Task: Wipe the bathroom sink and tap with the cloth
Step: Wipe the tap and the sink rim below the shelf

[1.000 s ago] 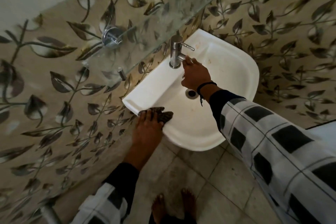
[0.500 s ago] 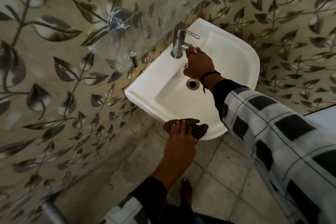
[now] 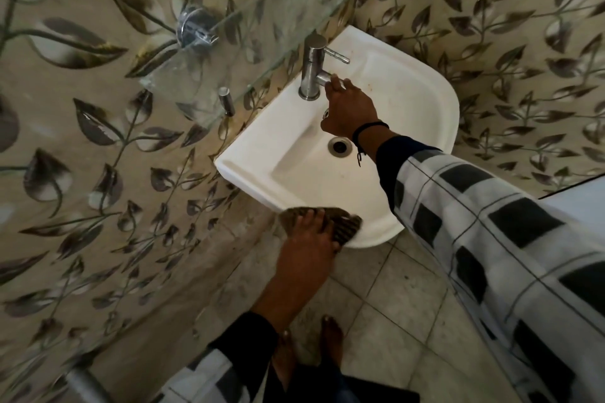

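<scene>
White sink [image 3: 409, 101] fills centre frame, fixed against the leaf-patterned wall. Upper centre, the right hand [image 3: 350, 111] curls its fingers over the spout of the tap [image 3: 312, 69], a brace for leaning in, I'd say. Lower centre, the left hand [image 3: 307, 249] lies flat, fingers straight, pressing the striped cloth [image 3: 347, 222] onto the sink's near rim: firm pressure for wiping.

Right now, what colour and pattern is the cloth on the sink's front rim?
The cloth is dark brown with thin stripes, clearest in the head view.
</scene>
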`<state>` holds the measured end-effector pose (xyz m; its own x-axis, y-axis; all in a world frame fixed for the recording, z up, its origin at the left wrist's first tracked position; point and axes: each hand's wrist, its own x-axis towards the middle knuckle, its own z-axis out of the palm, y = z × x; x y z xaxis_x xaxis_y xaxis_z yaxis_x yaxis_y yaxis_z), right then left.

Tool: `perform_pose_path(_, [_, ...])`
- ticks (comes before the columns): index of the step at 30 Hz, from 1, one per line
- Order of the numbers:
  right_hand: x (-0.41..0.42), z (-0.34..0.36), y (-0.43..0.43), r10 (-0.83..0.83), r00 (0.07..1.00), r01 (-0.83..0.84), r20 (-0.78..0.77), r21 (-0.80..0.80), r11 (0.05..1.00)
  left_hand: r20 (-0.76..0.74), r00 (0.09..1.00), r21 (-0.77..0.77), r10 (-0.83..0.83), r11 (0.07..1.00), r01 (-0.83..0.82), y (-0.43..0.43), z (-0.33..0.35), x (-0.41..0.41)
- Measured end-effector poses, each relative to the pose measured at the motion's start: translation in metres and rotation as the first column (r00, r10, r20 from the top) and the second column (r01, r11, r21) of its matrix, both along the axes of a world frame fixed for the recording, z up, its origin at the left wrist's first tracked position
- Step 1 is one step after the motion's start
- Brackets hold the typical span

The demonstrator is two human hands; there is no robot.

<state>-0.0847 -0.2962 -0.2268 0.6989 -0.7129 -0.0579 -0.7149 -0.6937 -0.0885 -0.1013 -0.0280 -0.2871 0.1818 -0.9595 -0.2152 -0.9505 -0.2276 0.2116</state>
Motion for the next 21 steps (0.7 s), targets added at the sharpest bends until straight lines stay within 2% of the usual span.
perform_pose_path(2, [-0.002, 0.001, -0.001, 0.012, 1.000, -0.012, -0.009, -0.001, 1.000, -0.028, 0.998, 0.081, -0.051, 0.995, 0.053, 0.003, 0.001, -0.016])
perform_pose_path(5, [-0.003, 0.002, -0.003, 0.035, 0.999, -0.035, -0.021, -0.009, 0.999, -0.054, 0.997, -0.018, -0.046, 0.999, 0.045, -0.001, 0.006, 0.003])
perform_pose_path(7, [-0.002, 0.002, -0.003, 0.032, 0.999, -0.032, -0.016, -0.001, 1.000, 0.001, 0.999, -0.095, -0.046, 0.994, 0.046, -0.002, 0.008, 0.035])
perform_pose_path(9, [-0.001, -0.001, -0.003, 0.013, 1.000, -0.013, -0.011, 0.013, 1.000, 0.060, 0.997, -0.101, 0.050, 0.994, -0.043, -0.004, 0.014, 0.079])
perform_pose_path(11, [-0.001, -0.002, -0.001, 0.001, 1.000, -0.001, -0.010, 0.021, 1.000, 0.115, 0.979, -0.031, 0.168, 0.986, -0.165, -0.011, 0.012, 0.119])
perform_pose_path(13, [0.000, -0.001, 0.001, -0.003, 1.000, 0.003, -0.003, 0.020, 1.000, 0.143, 0.977, 0.025, 0.158, 0.986, -0.163, -0.020, 0.005, 0.141])
perform_pose_path(17, [0.002, 0.002, 0.002, -0.022, 1.000, 0.022, -0.002, 0.045, 0.999, 0.149, 0.976, -0.025, 0.157, 0.988, -0.155, -0.016, 0.002, 0.121])
perform_pose_path(21, [0.002, 0.002, 0.003, -0.013, 1.000, 0.013, -0.007, 0.047, 0.999, 0.044, 0.999, -0.094, 0.029, 0.995, -0.025, 0.002, -0.002, 0.044])
